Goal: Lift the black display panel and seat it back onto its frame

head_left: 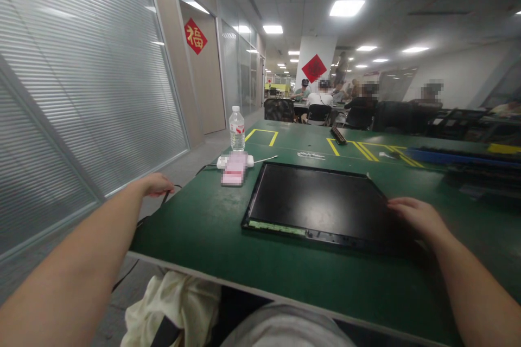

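A flat black display panel point(321, 203) lies on the green table point(211, 238) in front of me. My right hand point(417, 217) rests flat on the panel's right edge, fingers stretched out. My left hand point(157, 184) is at the table's left edge with its fingers curled over a thin black cable point(165, 198) that hangs off the side. What the fingers grip beyond the cable is hidden.
A water bottle point(236, 129), a white power strip point(235, 161) and a blurred pink item stand at the back left. Yellow tape marks, a dark bar point(338, 135) and blue trays point(464, 157) lie further back. Seated people work beyond; a glass wall runs along the left.
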Tool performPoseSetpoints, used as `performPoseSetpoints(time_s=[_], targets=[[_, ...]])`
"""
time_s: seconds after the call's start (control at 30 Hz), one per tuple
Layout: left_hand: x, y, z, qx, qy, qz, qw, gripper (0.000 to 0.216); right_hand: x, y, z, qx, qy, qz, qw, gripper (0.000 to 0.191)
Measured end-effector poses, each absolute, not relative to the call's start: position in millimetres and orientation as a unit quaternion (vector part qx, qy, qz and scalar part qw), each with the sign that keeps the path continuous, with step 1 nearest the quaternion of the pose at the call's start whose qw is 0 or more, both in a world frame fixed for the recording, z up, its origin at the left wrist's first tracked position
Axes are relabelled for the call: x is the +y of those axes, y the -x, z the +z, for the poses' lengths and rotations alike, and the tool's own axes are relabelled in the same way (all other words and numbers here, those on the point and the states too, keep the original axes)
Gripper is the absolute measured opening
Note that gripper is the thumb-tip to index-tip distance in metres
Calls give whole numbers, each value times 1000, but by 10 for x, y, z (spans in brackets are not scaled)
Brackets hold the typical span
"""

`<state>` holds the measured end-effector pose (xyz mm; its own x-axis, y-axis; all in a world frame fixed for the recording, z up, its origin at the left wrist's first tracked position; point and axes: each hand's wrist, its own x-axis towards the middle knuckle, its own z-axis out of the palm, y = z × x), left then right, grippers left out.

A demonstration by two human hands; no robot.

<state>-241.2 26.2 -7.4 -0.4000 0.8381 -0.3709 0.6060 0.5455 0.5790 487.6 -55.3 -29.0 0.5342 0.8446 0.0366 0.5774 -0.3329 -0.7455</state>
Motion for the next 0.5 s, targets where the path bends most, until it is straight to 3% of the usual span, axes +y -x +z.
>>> performPoseSetpoints(time_s=[0.23, 0.43, 0.5], targets=[[193, 2359, 264, 780, -403, 327, 349, 24, -565, -4879, -304, -447, 791, 191, 372, 21], [307, 2156, 1430, 662, -452, 523, 290, 23, -543, -4916, -317, -454, 794, 173, 366, 17], [330, 1985, 1890, 558, -486, 609, 286, 22, -537, -4909, -304, -455, 796, 164, 364, 16]])
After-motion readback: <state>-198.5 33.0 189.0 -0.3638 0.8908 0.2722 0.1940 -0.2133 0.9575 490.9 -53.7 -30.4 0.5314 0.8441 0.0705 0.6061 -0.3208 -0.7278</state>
